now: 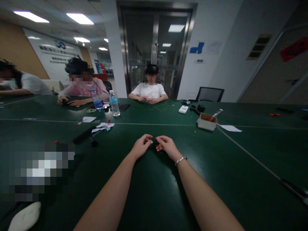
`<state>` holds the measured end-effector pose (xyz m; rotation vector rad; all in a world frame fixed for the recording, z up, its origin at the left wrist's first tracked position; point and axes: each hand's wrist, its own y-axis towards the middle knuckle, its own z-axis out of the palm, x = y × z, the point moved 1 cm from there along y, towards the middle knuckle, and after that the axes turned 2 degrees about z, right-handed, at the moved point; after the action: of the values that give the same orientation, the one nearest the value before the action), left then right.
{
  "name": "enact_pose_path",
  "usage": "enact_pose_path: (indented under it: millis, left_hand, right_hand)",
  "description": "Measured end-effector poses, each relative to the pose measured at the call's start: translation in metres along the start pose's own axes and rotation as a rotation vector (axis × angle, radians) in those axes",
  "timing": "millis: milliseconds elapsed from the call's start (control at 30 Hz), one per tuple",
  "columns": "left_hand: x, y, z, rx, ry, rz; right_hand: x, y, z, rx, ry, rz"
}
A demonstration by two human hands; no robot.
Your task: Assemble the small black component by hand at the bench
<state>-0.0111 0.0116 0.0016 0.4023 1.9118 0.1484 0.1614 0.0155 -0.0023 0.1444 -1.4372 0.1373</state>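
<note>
Over the green table [154, 186], my two hands meet in the middle. A small black object [155, 141] with a shiny light end lies between them; its exact kind is too small to make out. My right hand [168, 147], with a silver bracelet [181, 160] at the wrist, pinches the black part between thumb and fingers. My left hand [141, 147] is curled, thumb and fingertips closed at the shiny end. The fingers hide much of the object.
Left of my hands lie a black cylindrical item [83, 134] and crumpled papers [103, 127]. Two water bottles [115, 103] stand further back. A small box [207, 122] with a pen-like item sits right. A person in white [151, 91] sits opposite; others sit left.
</note>
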Motion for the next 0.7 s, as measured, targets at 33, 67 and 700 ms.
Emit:
enact_pose_path:
  millis: [33, 67, 700]
  left_hand:
    - [0.0005, 0.0001, 0.0002, -0.003, -0.001, -0.003]
    - [0.001, 0.0003, 0.0006, 0.003, -0.008, -0.019]
    - [0.0009, 0.003, -0.0011, 0.024, -0.025, -0.014]
  right_hand:
    - [0.0, -0.0001, 0.0001, -0.001, -0.005, -0.003]
    - [-0.0002, -0.0002, 0.0002, -0.002, -0.01, -0.006]
    - [0.0003, -0.0014, -0.0008, -0.001, -0.002, -0.013]
